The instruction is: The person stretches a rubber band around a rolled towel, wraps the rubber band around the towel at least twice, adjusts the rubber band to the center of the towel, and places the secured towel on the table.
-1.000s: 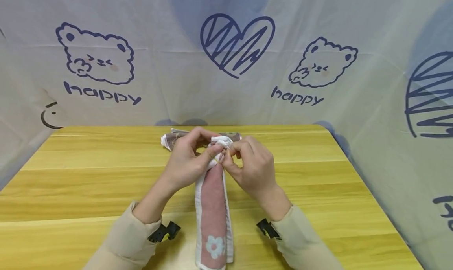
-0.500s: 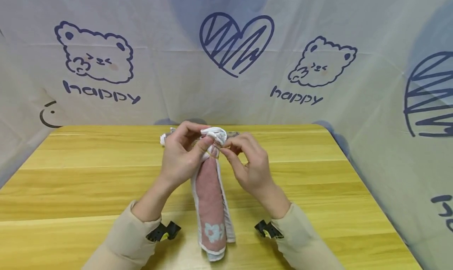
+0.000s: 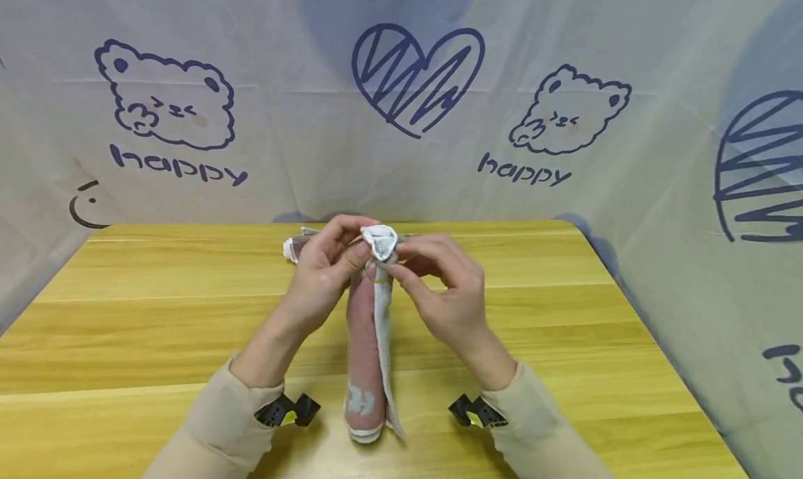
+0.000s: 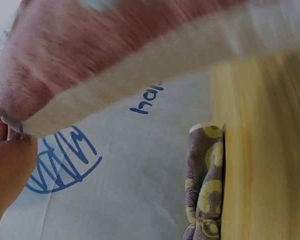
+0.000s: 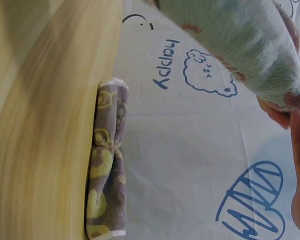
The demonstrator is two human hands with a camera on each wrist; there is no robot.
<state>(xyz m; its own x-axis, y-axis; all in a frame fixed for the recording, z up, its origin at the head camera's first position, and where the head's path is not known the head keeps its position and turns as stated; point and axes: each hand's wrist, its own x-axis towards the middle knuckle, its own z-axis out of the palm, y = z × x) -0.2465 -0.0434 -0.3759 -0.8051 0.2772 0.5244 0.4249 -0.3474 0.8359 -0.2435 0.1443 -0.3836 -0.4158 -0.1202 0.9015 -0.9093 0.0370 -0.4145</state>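
Note:
A rolled pink hand towel [image 3: 362,332] with white edging hangs from my two hands over the table in the head view, its lower end toward me. A thin yellow rubber band [image 3: 379,281] circles it near the top, just below the bunched white end. My left hand [image 3: 323,266] grips the left side of that end between thumb and fingers. On the right side, my right hand [image 3: 452,284] pinches it close to the band. In the right wrist view the towel's pale green side [image 5: 250,45] shows. The left wrist view has its pink side [image 4: 90,45], blurred.
Behind the hands, at the far edge of the wooden table [image 3: 157,339], lies a brown and yellow rolled towel [image 5: 107,160], tied round its middle. The head view shows only its left end, the rest mostly covered. A printed cloth [image 3: 282,151] hangs behind the table.
The pink towel has turned about its length, its white edge now facing up and its flower moved left. Its lower end has risen away from me. Both hands stay at its top.

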